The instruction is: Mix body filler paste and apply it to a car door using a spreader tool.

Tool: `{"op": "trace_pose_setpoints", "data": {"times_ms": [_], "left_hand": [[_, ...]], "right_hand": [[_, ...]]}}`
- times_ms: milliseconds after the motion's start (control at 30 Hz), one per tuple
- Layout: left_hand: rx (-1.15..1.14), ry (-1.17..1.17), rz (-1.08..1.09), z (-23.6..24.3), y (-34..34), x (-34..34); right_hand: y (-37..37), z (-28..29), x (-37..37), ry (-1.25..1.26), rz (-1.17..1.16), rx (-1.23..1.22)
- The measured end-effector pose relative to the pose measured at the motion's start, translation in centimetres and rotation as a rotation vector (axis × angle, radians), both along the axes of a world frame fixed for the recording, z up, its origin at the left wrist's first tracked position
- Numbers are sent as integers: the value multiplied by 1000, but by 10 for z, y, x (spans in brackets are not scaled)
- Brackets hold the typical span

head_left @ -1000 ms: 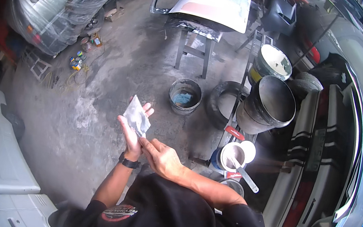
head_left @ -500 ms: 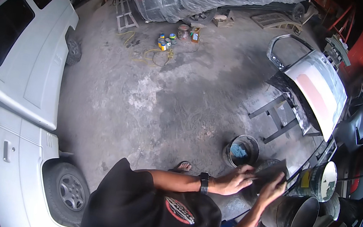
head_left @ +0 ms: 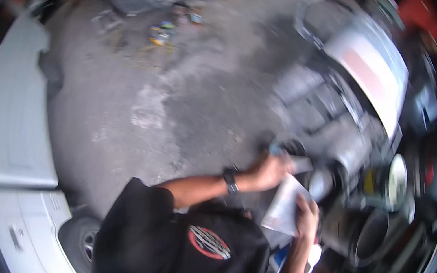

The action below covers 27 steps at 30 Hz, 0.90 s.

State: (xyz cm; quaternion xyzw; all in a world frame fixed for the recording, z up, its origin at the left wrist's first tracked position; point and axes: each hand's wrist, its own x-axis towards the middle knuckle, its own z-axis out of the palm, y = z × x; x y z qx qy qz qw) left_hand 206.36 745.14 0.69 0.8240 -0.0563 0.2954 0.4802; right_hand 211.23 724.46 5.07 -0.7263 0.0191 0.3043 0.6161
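The picture is smeared by motion. My right hand (head_left: 307,214) is closed on the edge of a pale sheet of sandpaper (head_left: 283,207), which hangs tilted in front of my body. My left hand (head_left: 270,172), with a black watch on its wrist, is closed at the sheet's upper end. A smaller grey piece of sandpaper (head_left: 302,164) sticks out beside its fingers; blur hides whether it joins the pale sheet. Just beyond my left hand is a dark bucket (head_left: 294,146), partly covered by the hand.
A car door panel (head_left: 366,68) with a pinkish patch rests on a stand at the far right. Large buckets (head_left: 355,232) stand at my right. A white vehicle (head_left: 12,104) fills the left side. Small cans (head_left: 160,34) and a yellow cord lie on the floor ahead.
My hands have come left and nearer my body. The sheet, dark side showing before, now shows a pale face, and a grey piece shows at my left hand. The whole view has turned.
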Motion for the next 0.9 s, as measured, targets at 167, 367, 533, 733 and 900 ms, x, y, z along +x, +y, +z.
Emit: {"op": "trace_pose_setpoints", "data": {"times_ms": [167,367,533,733,900], "left_hand": [[-1447,362,-153,-27,4,22],[-2387,1203,-892,-30,-20,16],[-2643,1016,-844,-25,-29,23],[-1896,1349,-1033,-23,-40,27],[-1718,1317,-653,-27,-64,37]], "right_hand": [[-3,3,-24,-967,-37,-173],[-4,0,22,-1163,335,-632],[-25,-17,10,-1305,141,-439],[-52,-58,30,-922,-230,-551],[-117,-99,10,-63,-688,-10]]}}
